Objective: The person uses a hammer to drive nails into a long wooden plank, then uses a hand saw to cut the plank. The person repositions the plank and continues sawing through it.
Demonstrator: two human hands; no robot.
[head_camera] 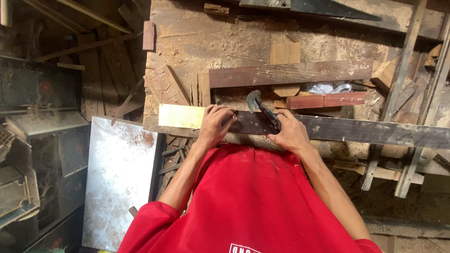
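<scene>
Red shirt (248, 201) fills the bottom of the view, both bare forearms reaching forward to the bench's near edge. Long plank (328, 127) runs along that edge: pale yellow at its left end, dark brown under the hands, grey and weathered toward the right, where it carries on past the frame edge. Left hand (214, 125) is clamped down on the plank near the pale-to-dark change, fingers curled over the top. Right hand (289, 133) is closed around the handle of a claw hammer (260, 107), just right of the left hand; dark metal head sits between the two hands, slightly beyond the plank, tilted up-left. Can't tell whether the head touches the wood.

Bench (197, 42) is coated in sawdust. Behind the plank: a dark reddish board (290, 74) lying parallel, a shorter red block (326, 100), and a crumpled clear plastic bag (328, 87). Handsaw (328, 8) lies at the far edge. Left of the bench, a white sheet panel (119, 178) leans below; open sawdust surface lies toward the far left corner.
</scene>
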